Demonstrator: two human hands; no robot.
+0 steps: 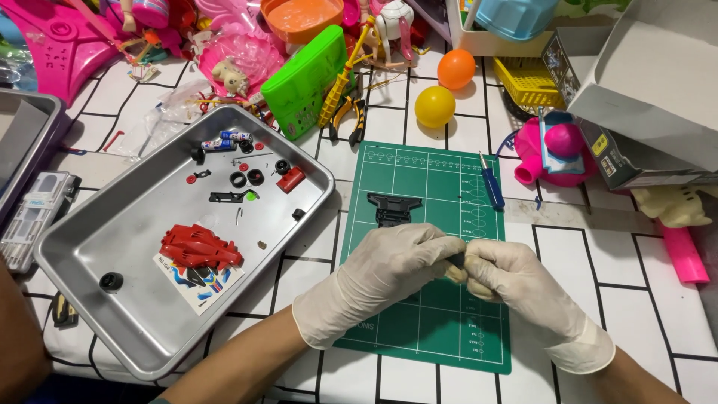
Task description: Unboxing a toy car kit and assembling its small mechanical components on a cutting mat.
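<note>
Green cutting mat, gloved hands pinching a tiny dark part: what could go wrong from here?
The small dark part, pinched between the left hand and right hand, could slip and bounce off the green mat into the surrounding toy clutter. The blue screwdriver lies loose near the mat's edge and might roll off.

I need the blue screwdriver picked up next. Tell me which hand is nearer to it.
Right. The right hand lies below the blue screwdriver, slightly to its right. The left hand sits farther off, down and to its left.

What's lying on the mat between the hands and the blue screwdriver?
Bare green mat in the head view; the black chassis part sits off to the left of the blue screwdriver.
</note>
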